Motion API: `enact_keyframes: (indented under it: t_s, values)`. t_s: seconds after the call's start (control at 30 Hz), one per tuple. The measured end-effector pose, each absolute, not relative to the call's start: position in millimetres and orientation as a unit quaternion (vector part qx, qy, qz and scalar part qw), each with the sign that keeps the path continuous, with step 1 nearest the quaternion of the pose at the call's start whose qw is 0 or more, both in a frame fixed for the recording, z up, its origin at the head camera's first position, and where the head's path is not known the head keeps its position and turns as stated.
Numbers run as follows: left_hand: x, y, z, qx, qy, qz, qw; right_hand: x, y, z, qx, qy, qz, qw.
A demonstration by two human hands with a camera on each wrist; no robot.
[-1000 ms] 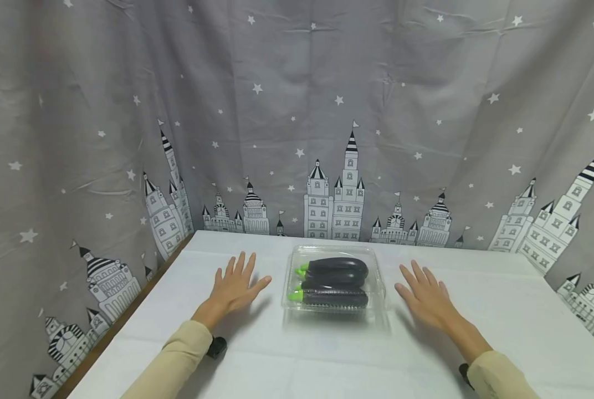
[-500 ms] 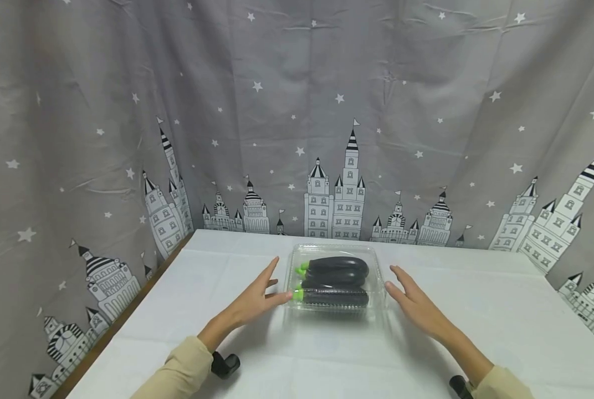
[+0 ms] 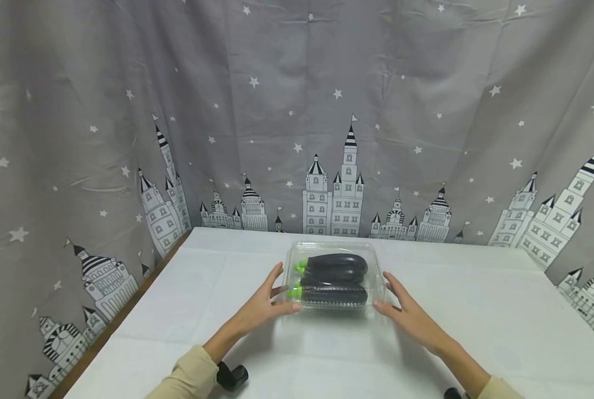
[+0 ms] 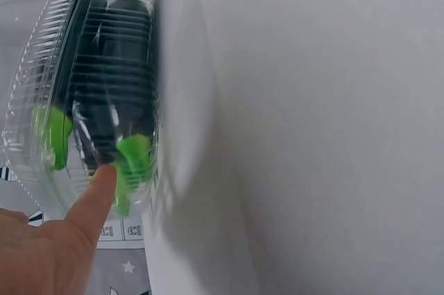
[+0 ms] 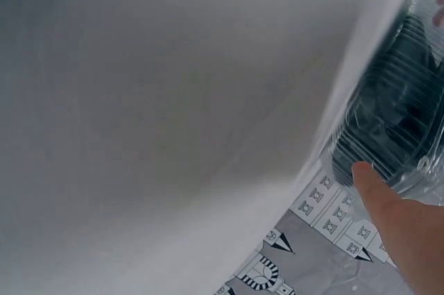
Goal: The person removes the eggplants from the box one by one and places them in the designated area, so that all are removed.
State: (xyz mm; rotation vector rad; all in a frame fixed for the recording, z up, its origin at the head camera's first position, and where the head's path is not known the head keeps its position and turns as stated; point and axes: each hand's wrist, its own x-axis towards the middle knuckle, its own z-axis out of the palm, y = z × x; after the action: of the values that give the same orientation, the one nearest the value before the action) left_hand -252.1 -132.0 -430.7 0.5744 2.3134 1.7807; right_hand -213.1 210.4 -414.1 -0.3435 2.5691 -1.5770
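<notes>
possibly a studio: castle-print curtain, white table

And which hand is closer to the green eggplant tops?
Left: the left hand is beside the green tops, at that end of the clear box; the right hand is at the opposite end.

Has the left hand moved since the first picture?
Yes: judged against the tall castle print in the head view, the left hand has moved rightward, toward the clear box.
</notes>
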Motion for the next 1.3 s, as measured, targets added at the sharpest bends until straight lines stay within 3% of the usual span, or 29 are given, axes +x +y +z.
enact_keyframes:
  t_s: [1.3]
  values:
    - [-257,-117,-443,0.142,0.784,0.603,0.044,-218,210,-424,-0.15,0.797,-0.584,0.04]
